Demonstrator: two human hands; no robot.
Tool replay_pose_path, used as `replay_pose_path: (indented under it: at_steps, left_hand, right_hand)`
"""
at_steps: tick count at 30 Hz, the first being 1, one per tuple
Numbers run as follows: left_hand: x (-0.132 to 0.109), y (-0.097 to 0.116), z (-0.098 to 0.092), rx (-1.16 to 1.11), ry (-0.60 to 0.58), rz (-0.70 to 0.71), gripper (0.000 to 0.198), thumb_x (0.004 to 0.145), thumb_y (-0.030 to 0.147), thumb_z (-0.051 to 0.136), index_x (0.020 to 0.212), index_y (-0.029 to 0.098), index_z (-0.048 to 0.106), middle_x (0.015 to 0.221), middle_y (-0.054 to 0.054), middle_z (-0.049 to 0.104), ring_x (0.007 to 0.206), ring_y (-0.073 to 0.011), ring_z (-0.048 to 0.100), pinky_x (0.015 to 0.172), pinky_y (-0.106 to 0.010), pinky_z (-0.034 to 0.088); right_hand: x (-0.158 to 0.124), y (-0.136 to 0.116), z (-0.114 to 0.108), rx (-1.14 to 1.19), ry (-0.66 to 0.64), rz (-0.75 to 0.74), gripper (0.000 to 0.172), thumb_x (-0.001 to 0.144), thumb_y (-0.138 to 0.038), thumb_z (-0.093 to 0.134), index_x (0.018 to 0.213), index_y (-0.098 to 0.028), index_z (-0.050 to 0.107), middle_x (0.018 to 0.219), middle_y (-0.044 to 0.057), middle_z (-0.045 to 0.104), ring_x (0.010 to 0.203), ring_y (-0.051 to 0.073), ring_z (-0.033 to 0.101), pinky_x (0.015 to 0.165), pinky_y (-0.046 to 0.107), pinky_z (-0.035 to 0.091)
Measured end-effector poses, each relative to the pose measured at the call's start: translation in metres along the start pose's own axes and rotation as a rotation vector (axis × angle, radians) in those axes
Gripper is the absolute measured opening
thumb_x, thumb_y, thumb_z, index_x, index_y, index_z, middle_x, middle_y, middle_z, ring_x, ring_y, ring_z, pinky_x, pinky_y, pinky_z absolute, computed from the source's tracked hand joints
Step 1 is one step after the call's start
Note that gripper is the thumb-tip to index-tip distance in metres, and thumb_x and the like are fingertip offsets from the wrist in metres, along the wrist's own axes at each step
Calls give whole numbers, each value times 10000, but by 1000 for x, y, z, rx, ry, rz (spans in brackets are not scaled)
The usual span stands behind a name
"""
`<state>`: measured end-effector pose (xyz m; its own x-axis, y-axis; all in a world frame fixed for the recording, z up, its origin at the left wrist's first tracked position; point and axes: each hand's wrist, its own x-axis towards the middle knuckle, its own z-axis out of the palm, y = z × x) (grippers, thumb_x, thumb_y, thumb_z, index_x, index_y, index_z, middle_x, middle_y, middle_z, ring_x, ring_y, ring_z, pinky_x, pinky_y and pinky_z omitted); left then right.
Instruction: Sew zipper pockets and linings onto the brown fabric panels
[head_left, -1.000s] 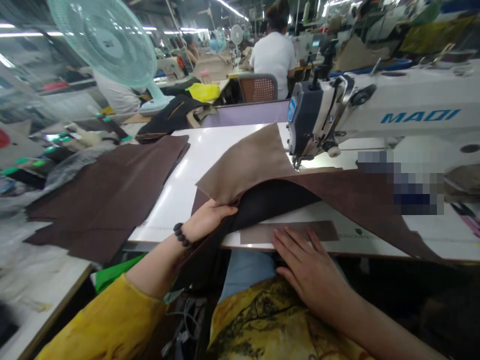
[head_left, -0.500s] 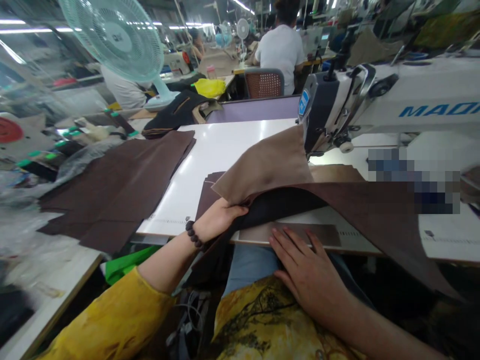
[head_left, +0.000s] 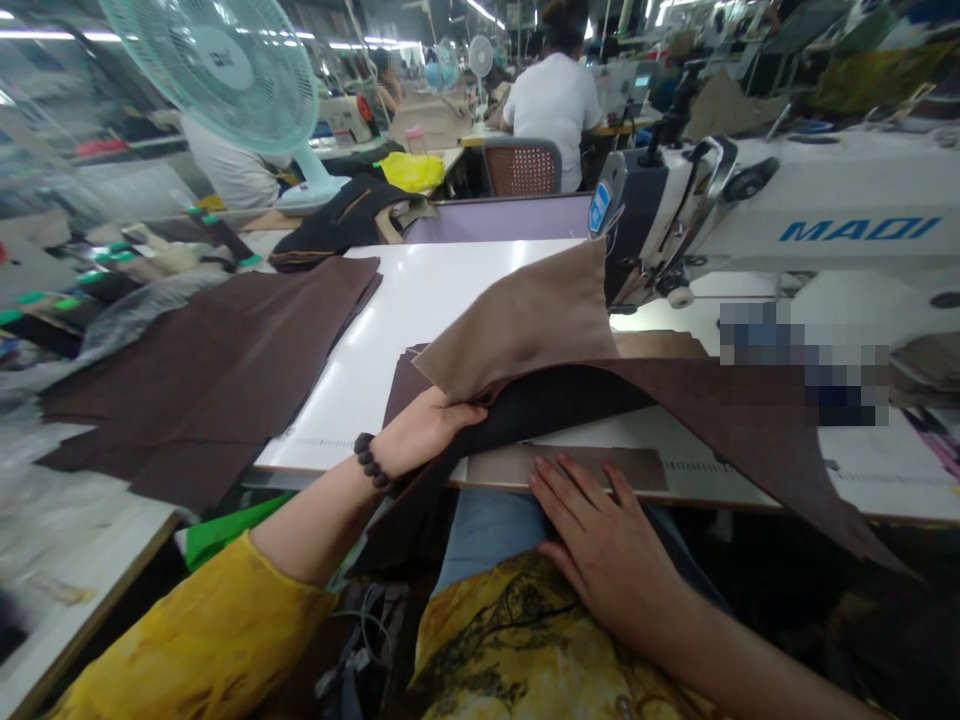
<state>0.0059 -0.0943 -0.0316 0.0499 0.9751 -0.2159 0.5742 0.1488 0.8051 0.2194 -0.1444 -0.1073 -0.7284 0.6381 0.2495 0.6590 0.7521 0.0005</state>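
Note:
My left hand [head_left: 422,425], with a dark beaded bracelet at the wrist, pinches the near edge of a fabric piece. The lighter brown fabric [head_left: 525,315] rises from that grip toward the sewing machine head [head_left: 637,225]. Dark brown fabric [head_left: 742,410] arches rightward under it and droops over the table's front edge. My right hand [head_left: 600,525] lies flat, fingers spread, its tips on a brown strip [head_left: 570,467] along the front edge. The needle area is partly hidden by the lighter fabric.
A stack of dark brown cut pieces [head_left: 217,360] lies on the left. Behind it are thread spools [head_left: 225,238], a folded dark garment [head_left: 345,220] and a pale green fan [head_left: 225,65]. A person in a white shirt [head_left: 555,105] sits ahead, by a brown chair [head_left: 523,167].
The view has shifted slightly, so most things appear a little farther left. Both hands keep their places on the fabric and the strip.

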Motion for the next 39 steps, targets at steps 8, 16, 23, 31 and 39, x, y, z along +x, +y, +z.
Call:
replay_pose_path:
  at_steps: [8,16,23,31,39]
  left_hand:
    - [-2,1,5,15,-36,32,363,653,362,477,896,136,625,951,-31,638,993,-276,525,930,-340,356]
    - [-6,1,9,126,20,37,302,659,406,489,773,186,661,769,-20,664,913,-287,552,892,-347,394]
    - [-6,2,8,143,37,67,309,653,414,490,779,190,663,887,-27,661,930,-282,554,924,-341,371]
    - [-6,3,7,148,41,33,323,651,434,501,776,187,668,859,-22,667,929,-288,552,919,-344,374]
    - [-10,-2,12,182,16,103,360,704,395,462,943,193,639,983,-14,641,979,-268,538,918,-311,376]
  right_hand:
    - [-1,-1,-2,17,-65,23,449,877,-331,397,1288,-151,370,1345,80,367,1198,264,328,945,529,283]
    - [-2,-2,-1,15,-84,36,464,885,-360,374,1306,-170,332,1372,56,323,1229,253,289,958,539,267]
    - [-2,-2,-1,26,-87,24,462,894,-360,343,1307,-154,333,1370,54,328,1230,253,280,966,537,249]
    - [-2,-4,-2,35,-97,18,446,901,-345,327,1310,-166,328,1372,49,324,1240,242,267,977,526,229]
    - [-3,-3,-1,79,-110,30,458,904,-338,323,1325,-159,290,1386,36,295,1252,234,235,974,546,230]
